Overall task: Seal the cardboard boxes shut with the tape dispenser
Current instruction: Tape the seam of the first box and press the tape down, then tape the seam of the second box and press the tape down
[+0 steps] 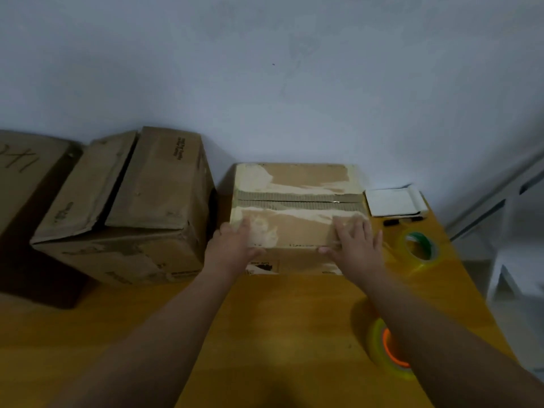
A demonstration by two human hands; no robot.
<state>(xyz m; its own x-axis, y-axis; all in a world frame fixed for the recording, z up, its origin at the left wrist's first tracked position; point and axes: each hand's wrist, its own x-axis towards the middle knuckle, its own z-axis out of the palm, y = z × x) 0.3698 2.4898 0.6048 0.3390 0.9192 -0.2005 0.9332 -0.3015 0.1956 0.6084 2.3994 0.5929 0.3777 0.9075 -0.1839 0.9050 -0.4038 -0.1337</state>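
Cardboard box (297, 178) beneath left grip (235, 245), right grip (356, 245), near edge.

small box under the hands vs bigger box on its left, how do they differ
On the small box the flaps lie flat, meeting at a narrow seam; on the bigger box they gape, leaving a dark gap. The small box's top has pale torn patches; the bigger box's is plain brown. The left hand and right hand rest on the small box, not the bigger box. Both are cardboard.
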